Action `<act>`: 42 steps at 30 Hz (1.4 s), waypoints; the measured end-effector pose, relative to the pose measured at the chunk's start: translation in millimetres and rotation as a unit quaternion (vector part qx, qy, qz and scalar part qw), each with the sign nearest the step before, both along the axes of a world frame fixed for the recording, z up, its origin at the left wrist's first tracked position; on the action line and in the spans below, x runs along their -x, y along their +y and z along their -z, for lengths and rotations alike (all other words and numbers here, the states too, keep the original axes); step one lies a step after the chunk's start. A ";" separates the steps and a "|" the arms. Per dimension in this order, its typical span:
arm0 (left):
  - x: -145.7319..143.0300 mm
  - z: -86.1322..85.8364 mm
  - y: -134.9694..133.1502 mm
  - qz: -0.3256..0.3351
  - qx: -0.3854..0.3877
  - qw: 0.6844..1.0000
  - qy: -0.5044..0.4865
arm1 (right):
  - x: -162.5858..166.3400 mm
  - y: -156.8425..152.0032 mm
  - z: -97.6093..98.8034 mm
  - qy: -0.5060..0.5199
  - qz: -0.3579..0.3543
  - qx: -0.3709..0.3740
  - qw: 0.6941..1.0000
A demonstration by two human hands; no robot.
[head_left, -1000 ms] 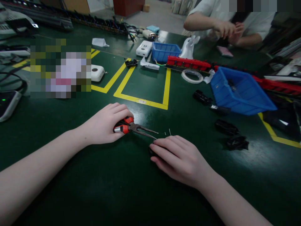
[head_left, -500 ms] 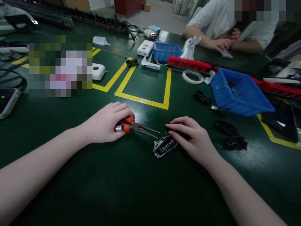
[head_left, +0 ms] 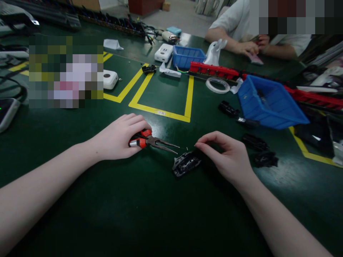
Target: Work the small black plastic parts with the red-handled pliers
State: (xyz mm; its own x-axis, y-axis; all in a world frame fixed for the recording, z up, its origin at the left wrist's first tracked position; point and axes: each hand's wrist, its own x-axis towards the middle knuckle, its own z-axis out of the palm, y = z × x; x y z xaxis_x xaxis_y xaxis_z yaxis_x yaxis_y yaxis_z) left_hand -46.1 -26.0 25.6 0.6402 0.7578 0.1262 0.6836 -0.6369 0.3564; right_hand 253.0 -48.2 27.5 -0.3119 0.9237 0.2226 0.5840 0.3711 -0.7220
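My left hand (head_left: 119, 137) rests on the green table, closed around the red-and-black handles of needle-nose pliers (head_left: 154, 142), whose jaws point right and stand slightly apart. My right hand (head_left: 227, 157) hovers just right of a small black plastic part (head_left: 186, 164) that lies open side up. Its thumb and forefinger are pinched together above the part's right end; what they hold is too small to make out. Tiny metal pins (head_left: 187, 147) lie on the table between the plier tips and my fingers.
A tilted blue bin (head_left: 270, 103) sits at the right with black parts (head_left: 261, 151) in front of it. A tape roll (head_left: 217, 85), red rails (head_left: 214, 70), a smaller blue bin (head_left: 187, 57) and white chargers (head_left: 164, 53) lie farther back. Another person's hands (head_left: 248, 46) work at the far edge.
My right hand lifted off the black part, uncovering it, then moved right and closed into a pinch by its right end. The left hand and pliers stayed put.
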 end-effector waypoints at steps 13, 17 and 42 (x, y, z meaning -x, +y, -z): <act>0.4 1.5 0.9 0.010 -0.019 1.000 -0.004 | 22.9 -25.0 -24.8 -0.126 -0.199 -0.068 0.969; 0.0 0.6 -0.6 0.008 -0.020 1.000 -0.008 | 22.1 -26.3 -24.3 -0.158 -0.218 -0.080 0.960; 2.8 2.7 0.9 0.006 -0.016 1.000 0.004 | 31.0 -29.2 -16.1 -0.187 -0.188 -0.045 0.963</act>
State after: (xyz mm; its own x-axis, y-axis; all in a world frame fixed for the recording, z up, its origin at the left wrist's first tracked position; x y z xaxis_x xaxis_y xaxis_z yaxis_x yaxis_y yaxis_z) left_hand -48.9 -25.1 22.8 0.6508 0.7452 0.1452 0.6779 -0.6565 0.3308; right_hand 222.0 -77.5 43.6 -0.6938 0.7125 0.1042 0.6092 0.6580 -0.4426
